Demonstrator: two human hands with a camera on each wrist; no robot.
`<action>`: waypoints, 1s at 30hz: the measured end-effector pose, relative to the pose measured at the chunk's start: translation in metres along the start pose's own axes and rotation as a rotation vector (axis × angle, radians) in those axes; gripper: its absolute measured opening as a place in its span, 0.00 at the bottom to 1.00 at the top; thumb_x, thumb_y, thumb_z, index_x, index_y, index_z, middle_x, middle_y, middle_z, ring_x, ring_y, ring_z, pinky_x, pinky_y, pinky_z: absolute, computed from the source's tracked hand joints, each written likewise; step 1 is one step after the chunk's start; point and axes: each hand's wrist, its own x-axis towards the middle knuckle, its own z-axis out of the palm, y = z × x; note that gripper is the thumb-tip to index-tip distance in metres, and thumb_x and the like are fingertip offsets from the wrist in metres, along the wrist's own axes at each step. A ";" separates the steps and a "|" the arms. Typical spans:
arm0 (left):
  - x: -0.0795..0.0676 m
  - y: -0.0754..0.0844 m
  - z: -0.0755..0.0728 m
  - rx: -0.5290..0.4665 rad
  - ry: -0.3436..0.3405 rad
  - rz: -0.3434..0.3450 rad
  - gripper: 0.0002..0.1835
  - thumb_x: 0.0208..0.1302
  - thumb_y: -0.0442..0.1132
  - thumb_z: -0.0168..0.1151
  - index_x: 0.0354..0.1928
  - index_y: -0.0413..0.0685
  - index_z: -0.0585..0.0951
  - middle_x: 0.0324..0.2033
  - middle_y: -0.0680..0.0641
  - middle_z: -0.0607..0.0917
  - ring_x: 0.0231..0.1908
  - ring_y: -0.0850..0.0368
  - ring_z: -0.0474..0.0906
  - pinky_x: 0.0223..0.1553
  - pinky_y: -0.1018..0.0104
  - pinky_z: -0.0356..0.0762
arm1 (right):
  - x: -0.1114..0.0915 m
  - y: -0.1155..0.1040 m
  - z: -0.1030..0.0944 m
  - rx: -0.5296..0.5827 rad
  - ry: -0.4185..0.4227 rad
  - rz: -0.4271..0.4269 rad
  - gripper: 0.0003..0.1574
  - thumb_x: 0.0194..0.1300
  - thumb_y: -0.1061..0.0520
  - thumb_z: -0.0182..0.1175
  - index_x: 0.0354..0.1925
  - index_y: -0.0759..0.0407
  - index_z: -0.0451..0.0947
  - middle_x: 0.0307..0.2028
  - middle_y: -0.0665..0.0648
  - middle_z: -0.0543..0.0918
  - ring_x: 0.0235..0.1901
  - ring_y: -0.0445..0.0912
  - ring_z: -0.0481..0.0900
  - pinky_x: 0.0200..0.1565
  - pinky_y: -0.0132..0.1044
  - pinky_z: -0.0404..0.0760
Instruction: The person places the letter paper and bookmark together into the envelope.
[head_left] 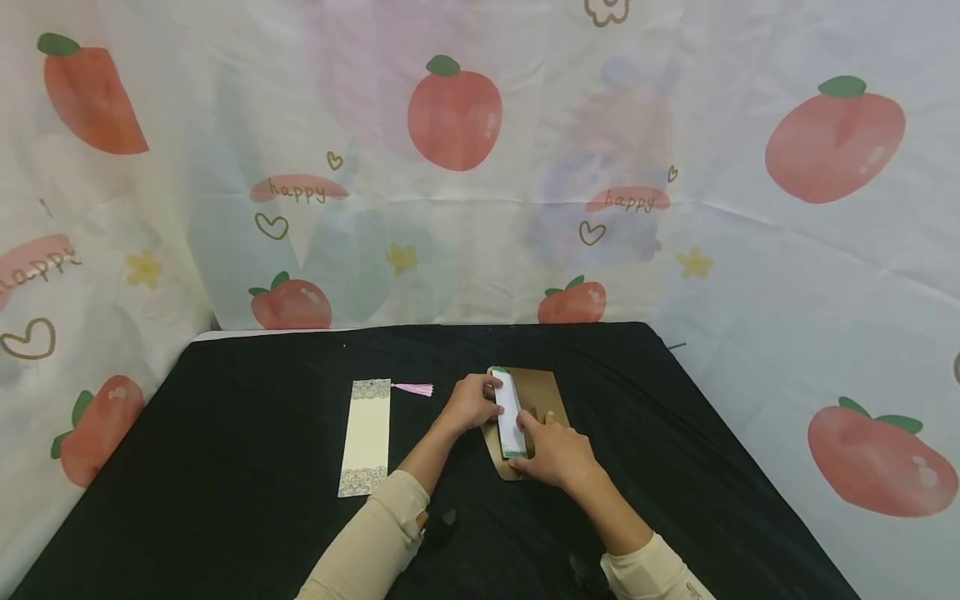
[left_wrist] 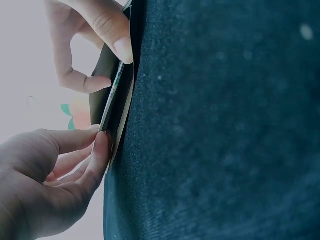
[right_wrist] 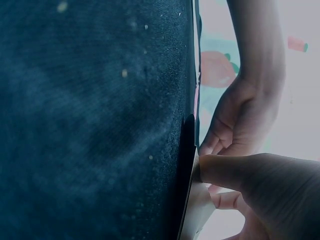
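Note:
A narrow white paper strip with green patterned ends lies lengthwise over a brown kraft-paper envelope or folder. My left hand pinches the strip's left long edge between thumb and fingers; the left wrist view shows those fingertips on the raised edge. At the strip's near end is my right hand, its thumb at the lower corner and its index finger bent against the right side. Seen from the right wrist, the right thumb rests along the brown edge.
To the left lies a cream bookmark with lace-patterned ends and a pink tassel. Black cloth covers the table. Behind and at both sides hangs a white curtain printed with red fruit.

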 end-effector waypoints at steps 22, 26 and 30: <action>-0.004 0.004 0.002 0.025 0.030 0.052 0.22 0.55 0.25 0.76 0.53 0.31 0.84 0.40 0.39 0.87 0.39 0.51 0.81 0.39 0.60 0.83 | -0.003 0.001 0.000 0.005 0.002 -0.004 0.37 0.58 0.40 0.76 0.60 0.49 0.74 0.60 0.77 0.76 0.43 0.69 0.83 0.38 0.64 0.80; -0.003 0.004 0.002 0.014 0.036 0.056 0.22 0.54 0.25 0.77 0.53 0.31 0.84 0.40 0.39 0.87 0.39 0.51 0.82 0.40 0.60 0.83 | -0.003 0.000 -0.001 0.008 -0.001 -0.004 0.37 0.58 0.39 0.76 0.60 0.49 0.74 0.60 0.77 0.76 0.44 0.69 0.83 0.38 0.65 0.80; -0.002 0.005 0.001 0.007 0.040 0.061 0.22 0.54 0.24 0.77 0.52 0.31 0.84 0.39 0.39 0.88 0.38 0.51 0.82 0.39 0.61 0.83 | -0.001 -0.001 -0.002 0.002 -0.002 -0.003 0.38 0.58 0.39 0.76 0.61 0.49 0.74 0.60 0.76 0.77 0.43 0.68 0.83 0.38 0.64 0.80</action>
